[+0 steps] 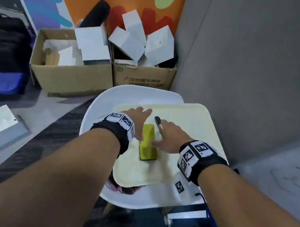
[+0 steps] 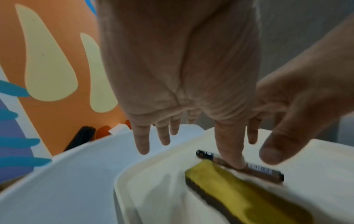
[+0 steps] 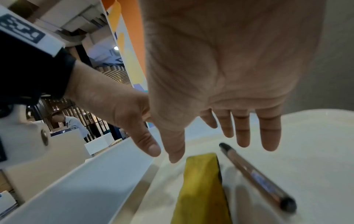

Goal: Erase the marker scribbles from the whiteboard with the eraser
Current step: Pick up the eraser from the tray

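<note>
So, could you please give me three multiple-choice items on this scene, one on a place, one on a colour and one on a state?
1. Where does the eraser lie?
A. on the tray
B. in a cardboard box
C. on the floor

2. What colour is the eraser's top?
A. red
B. yellow
C. blue

3. How is the right hand?
A. gripping the eraser
B. clenched in a fist
C. open, fingers straight

Answers: 1 A, it rests on the cream tray between the left hand and the right, beside the pen; 2 B, yellow shows in every view; 3 C, its fingers are spread and hold nothing.
</note>
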Demonstrator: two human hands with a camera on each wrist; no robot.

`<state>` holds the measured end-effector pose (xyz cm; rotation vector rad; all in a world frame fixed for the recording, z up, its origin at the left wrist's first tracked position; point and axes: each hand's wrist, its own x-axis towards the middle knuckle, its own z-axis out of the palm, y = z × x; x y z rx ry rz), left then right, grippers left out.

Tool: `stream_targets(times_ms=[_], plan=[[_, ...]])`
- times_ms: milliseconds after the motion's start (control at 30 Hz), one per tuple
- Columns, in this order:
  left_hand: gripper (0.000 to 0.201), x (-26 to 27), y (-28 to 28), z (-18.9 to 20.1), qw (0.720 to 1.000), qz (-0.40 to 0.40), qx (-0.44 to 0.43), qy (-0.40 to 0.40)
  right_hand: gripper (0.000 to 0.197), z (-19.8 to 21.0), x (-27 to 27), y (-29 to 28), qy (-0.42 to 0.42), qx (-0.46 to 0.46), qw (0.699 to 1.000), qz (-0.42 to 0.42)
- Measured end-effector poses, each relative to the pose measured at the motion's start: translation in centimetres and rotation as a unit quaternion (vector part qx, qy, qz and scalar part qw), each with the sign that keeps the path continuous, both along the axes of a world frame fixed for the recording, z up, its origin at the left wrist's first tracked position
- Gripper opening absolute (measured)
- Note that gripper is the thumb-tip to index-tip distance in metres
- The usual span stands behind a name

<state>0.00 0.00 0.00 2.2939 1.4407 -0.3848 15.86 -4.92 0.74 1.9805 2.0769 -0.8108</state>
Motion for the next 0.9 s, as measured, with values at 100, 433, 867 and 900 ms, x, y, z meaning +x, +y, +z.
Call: stream_targets(times_ms=[100, 433, 867, 900], plan=[[0.096, -0.1, 1.0, -2.2, 1.000, -0.007, -0.021, 0.018, 0.083, -3.0, -1.1, 0.4, -0.026, -0.034, 0.999, -0.026], [0.091, 0.0, 2.8, -5.3, 0.997, -0.029, -0.044, 0.053, 0.088, -7.4, -3.9, 2.2, -0.034, -0.031, 0.994, -0.097], [0.055, 2.3, 3.5, 1.2, 0.994, -0.064, -0.012, -0.084, 0.057, 1.2, 0.0, 2.2, -0.052, 0.068, 0.996, -0.037], [0.050, 3.0, 3.4, 2.3, 0.993, -0.070, -0.010, -0.093, 0.055, 2.5, 0.9, 1.9, -0.065, 0.077, 0.994, -0.032]])
